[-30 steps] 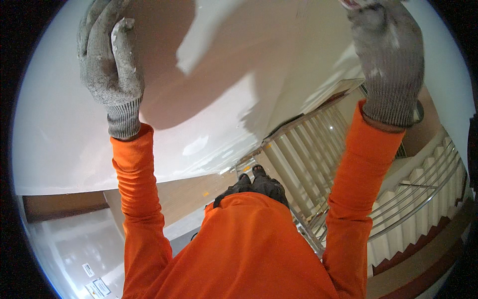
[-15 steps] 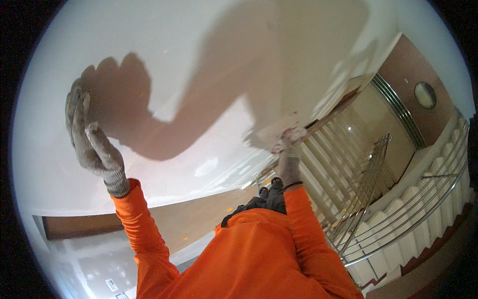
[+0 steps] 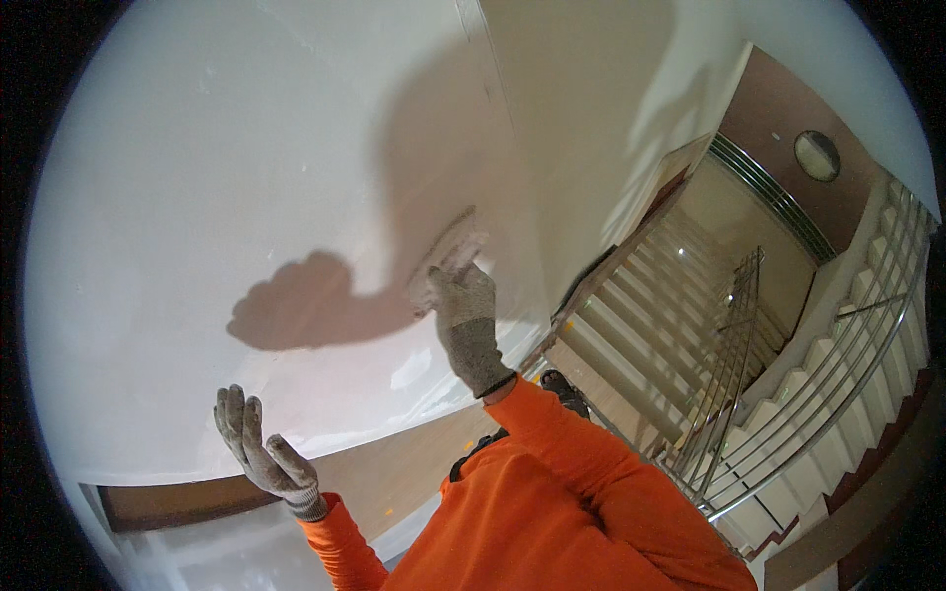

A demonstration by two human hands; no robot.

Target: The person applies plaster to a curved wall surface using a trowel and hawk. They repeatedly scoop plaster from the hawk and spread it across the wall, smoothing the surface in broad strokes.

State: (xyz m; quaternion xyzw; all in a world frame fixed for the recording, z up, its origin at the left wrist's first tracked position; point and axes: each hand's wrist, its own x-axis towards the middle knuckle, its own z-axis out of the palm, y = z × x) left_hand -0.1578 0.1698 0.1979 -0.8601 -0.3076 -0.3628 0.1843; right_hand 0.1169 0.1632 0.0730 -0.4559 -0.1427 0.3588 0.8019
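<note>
Overhead, right hand (image 3: 461,305) with fingers closed on a sanding pad (image 3: 443,258) against the wall (image 3: 246,148); left hand (image 3: 258,448) empty, fingers spread.

The wall (image 3: 246,197) is a smooth white plastered surface filling most of the view, bending with the lens. A thin seam runs down its upper middle, with a beige, duller stretch to the right of it. A small pale sanding block (image 3: 445,264) lies flat against the wall just left of that seam, pressed there by the right hand (image 3: 465,315). Shadows of arm and hand fall on the plaster beside it.
</note>
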